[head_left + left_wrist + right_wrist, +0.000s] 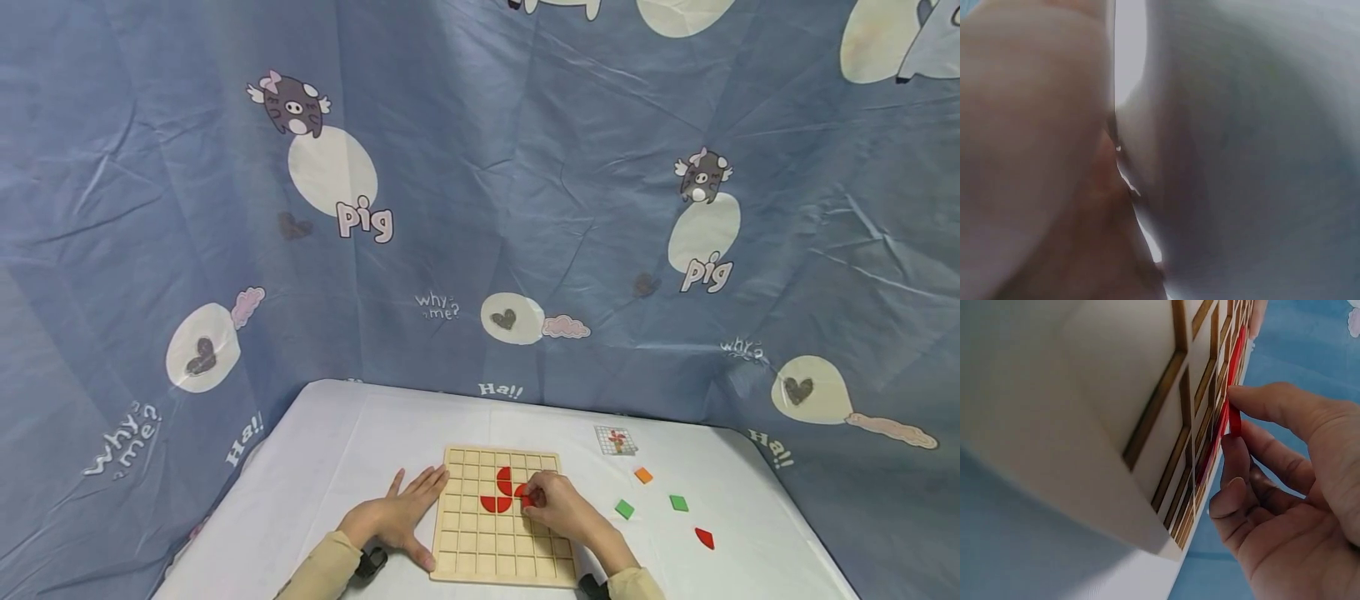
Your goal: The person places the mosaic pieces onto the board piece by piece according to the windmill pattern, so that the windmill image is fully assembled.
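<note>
A square wooden grid board lies on the white table, with several red quarter-circle pieces in cells near its middle. My left hand rests against the board's left edge, fingers spread and straight; the left wrist view is mostly blurred skin and pale surface. Over the board's right-centre cells, my right hand pinches a red piece between thumb and fingertips. That piece is tilted on edge at the board in the right wrist view, and the fingers partly cover it in the head view.
Right of the board lie an orange square, two green squares and a loose red quarter-circle. Behind them is a small pattern card with a grid drawing. A blue printed curtain encloses the table's far sides.
</note>
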Motion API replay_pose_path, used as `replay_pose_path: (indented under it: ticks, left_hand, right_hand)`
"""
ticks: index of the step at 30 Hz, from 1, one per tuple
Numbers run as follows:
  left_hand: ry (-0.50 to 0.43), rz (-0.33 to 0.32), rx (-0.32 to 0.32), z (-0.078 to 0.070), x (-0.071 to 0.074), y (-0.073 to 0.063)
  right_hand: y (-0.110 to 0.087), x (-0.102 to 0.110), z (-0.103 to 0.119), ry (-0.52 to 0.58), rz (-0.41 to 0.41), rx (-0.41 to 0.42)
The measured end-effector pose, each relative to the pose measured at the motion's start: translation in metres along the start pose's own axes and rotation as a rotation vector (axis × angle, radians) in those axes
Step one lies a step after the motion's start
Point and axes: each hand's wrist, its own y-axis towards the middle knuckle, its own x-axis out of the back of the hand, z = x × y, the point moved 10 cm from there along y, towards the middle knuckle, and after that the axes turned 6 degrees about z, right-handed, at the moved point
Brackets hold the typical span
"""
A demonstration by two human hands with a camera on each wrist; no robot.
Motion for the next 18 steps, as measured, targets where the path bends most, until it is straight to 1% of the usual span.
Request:
replay_pose_path:
  ticks: [8,18]
  left_hand:
    - [0.003,-0.004,0.0,0.0,0.001,0.0]
    - [0.001,-0.005,-0.005,0.001,-0.001,0.001]
  right_hand:
    - [0.005,-0.003,-0.001,-0.034,0.015,0.005]
    - [0.007,-0.006,0.01,-0.058,0.052,0.07]
